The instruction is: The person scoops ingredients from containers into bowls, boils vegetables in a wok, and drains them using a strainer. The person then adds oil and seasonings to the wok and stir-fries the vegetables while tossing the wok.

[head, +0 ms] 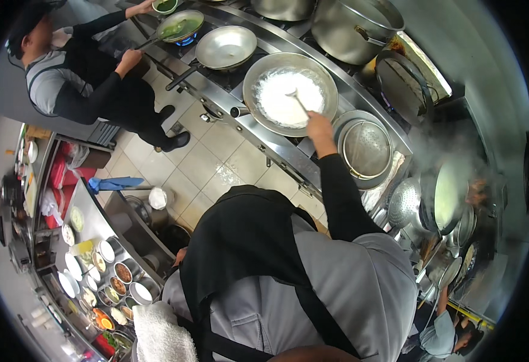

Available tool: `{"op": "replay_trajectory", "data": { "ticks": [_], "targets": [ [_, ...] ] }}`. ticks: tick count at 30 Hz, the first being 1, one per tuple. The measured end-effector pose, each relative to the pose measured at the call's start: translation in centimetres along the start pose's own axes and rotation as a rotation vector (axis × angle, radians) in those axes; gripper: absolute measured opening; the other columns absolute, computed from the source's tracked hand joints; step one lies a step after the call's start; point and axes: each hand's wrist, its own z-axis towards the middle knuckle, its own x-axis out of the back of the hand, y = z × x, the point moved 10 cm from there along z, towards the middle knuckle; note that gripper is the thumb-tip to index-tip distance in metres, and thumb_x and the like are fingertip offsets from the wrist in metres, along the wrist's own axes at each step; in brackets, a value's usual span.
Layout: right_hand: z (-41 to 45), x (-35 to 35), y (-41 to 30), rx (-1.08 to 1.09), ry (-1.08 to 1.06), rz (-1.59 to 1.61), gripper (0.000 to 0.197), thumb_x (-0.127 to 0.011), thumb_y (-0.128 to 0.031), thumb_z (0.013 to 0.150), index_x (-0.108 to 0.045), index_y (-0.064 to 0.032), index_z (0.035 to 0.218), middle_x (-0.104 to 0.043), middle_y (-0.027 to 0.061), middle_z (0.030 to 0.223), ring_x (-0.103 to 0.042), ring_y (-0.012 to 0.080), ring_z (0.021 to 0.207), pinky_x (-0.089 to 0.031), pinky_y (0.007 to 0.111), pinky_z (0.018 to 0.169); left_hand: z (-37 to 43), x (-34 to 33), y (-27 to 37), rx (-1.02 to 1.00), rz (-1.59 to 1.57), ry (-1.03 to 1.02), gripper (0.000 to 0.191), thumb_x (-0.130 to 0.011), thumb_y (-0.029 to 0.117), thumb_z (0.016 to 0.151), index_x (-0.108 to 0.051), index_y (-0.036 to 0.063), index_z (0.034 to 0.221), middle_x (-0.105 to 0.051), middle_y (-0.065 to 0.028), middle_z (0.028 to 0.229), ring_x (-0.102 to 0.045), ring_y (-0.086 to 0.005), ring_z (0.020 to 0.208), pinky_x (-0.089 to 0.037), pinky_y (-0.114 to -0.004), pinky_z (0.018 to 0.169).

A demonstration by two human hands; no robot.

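Observation:
My right hand grips the handle of a ladle or spoon, its head down in white liquid. That liquid, frothy at its margin, fills the middle of a wide metal wok on the stove. A black handle sticks out from the wok towards the floor side. Of my left hand only a small part shows, low beside my body near the prep counter; its fingers and anything in them are hidden.
An uncovered pan neighbours the wok, its handle jutting over the stove edge. Strainers sit on its other side. A co-worker tends a pan of green food over flame. Behind me, a counter carries several ingredient containers. Steam rises at right.

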Motion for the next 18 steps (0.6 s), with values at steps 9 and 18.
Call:
{"op": "replay_trajectory", "data": {
  "ticks": [9,18],
  "targets": [
    [-2.9,4.7,4.7,0.072,0.04,-0.112,0.037,-0.054,-0.022,0.097,-0.072,-0.0256,0.129,-0.072,0.0134,0.126,-0.069,0.034,0.116,-0.054,0.046,0.099,-1.3,5.1,3.3,0.248,-0.365,0.174,0.046,-0.068,0.041,0.095,-0.073,0.0016,0.118,-0.076,-0.0132,0.112,-0.073,-0.0282,0.104,-0.055,-0.044,0.091],
    [-6.4,2.4,2.6,0.054,-0.022,-0.076,0.041,-0.049,-0.021,0.1,-0.069,-0.0278,0.135,-0.072,0.0132,0.126,-0.068,0.034,0.118,-0.054,0.046,0.099,0.5,3.3,-1.7,0.351,-0.299,0.185,0.04,-0.065,0.039,0.096,-0.075,0.0065,0.117,-0.076,-0.0165,0.112,-0.073,-0.0311,0.108,-0.055,-0.043,0.093]
  ]
}}
